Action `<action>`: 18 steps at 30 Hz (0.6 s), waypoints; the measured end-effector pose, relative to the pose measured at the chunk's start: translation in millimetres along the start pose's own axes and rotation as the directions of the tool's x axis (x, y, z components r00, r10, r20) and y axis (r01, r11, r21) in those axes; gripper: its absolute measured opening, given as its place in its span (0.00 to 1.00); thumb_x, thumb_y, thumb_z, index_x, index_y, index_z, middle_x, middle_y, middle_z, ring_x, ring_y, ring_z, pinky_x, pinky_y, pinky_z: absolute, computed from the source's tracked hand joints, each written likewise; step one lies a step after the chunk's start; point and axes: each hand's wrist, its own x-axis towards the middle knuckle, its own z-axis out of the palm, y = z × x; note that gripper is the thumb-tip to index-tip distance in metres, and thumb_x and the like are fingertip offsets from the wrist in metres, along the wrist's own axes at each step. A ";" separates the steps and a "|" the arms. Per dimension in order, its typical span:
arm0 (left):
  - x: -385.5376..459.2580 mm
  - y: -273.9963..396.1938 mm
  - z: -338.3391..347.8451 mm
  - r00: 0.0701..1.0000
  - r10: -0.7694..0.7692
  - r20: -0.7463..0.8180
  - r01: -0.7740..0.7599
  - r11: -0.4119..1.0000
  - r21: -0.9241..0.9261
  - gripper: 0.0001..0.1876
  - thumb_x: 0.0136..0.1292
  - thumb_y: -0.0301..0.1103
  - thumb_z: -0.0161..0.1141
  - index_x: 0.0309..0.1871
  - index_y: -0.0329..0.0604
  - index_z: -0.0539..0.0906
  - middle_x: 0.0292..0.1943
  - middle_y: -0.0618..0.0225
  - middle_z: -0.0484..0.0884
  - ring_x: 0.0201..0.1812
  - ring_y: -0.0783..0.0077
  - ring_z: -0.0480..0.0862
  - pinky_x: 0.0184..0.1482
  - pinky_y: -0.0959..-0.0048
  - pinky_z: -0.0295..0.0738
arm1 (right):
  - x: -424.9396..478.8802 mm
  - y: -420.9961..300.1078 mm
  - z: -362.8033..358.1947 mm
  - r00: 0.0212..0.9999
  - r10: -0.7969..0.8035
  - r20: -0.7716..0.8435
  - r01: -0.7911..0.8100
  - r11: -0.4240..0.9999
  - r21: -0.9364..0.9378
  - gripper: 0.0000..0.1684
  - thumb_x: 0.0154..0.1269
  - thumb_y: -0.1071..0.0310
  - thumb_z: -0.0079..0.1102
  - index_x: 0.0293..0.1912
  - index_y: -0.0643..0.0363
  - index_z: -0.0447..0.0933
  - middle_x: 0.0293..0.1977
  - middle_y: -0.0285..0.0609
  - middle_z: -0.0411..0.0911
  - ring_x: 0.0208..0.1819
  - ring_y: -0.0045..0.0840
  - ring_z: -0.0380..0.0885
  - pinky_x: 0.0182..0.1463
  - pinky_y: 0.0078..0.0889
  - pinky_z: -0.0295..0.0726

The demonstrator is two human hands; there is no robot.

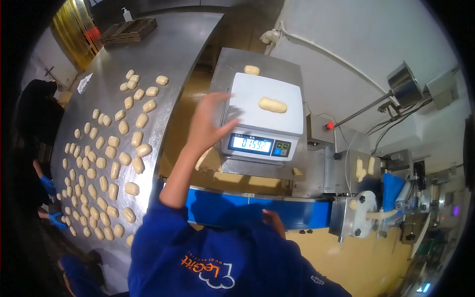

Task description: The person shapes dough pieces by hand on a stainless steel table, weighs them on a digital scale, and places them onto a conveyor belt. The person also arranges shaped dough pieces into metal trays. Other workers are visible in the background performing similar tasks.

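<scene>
My left hand (208,122), blurred, is at the left side of a white digital scale (252,143). Its fingers are spread and hold nothing. One dough roll (272,105) lies on the scale's plate, to the right of that hand and apart from it. The scale's display (251,144) is lit. A second dough piece (252,70) sits behind the plate on the steel stand (259,59). Over the blue conveyor belt (304,213) is my right hand (274,222), partly hidden by my body; whether it holds anything cannot be seen.
Many dough pieces (115,170) cover the steel table (174,41) at left, with stacked slatted trays (130,30) at its far end. A person's gloved hand (57,219) reaches in from the left edge. A dough machine (365,215) stands right, dough emerging from it.
</scene>
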 end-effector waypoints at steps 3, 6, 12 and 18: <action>56.0 13.8 57.8 0.888 0.342 0.307 -0.350 0.936 -0.030 0.32 0.53 0.39 0.71 0.62 0.46 0.73 0.56 0.57 0.76 0.59 0.54 0.74 0.61 0.59 0.70 | 6.3 -22.0 17.5 0.891 -0.455 0.017 0.439 0.848 -0.298 0.23 0.60 0.81 0.58 0.56 0.60 0.72 0.43 0.45 0.77 0.41 0.28 0.78 0.47 0.30 0.77; 70.4 -10.4 94.4 0.760 0.457 0.462 -0.535 0.844 0.044 0.29 0.59 0.46 0.65 0.61 0.47 0.73 0.53 0.60 0.77 0.57 0.57 0.76 0.55 0.58 0.73 | -1.5 -61.4 19.8 0.889 -0.458 -0.020 0.408 0.810 -0.421 0.23 0.59 0.82 0.60 0.54 0.59 0.74 0.41 0.47 0.77 0.39 0.30 0.78 0.45 0.31 0.77; 92.3 -17.0 131.3 0.659 0.388 0.644 -0.575 0.812 0.099 0.20 0.65 0.48 0.56 0.54 0.46 0.78 0.43 0.61 0.80 0.40 0.56 0.82 0.41 0.59 0.78 | -60.4 -24.2 14.9 0.847 -0.460 -0.266 0.280 0.812 -0.512 0.17 0.62 0.81 0.58 0.51 0.61 0.77 0.41 0.47 0.77 0.37 0.30 0.79 0.43 0.28 0.79; 95.7 -44.0 123.1 0.761 -0.118 0.638 0.360 0.895 -0.263 0.17 0.70 0.47 0.53 0.48 0.43 0.81 0.34 0.65 0.81 0.30 0.68 0.82 0.33 0.69 0.78 | -82.0 -7.8 26.3 0.875 -0.268 -0.403 0.137 0.936 -0.325 0.15 0.64 0.79 0.56 0.50 0.61 0.77 0.40 0.45 0.80 0.39 0.28 0.81 0.44 0.25 0.80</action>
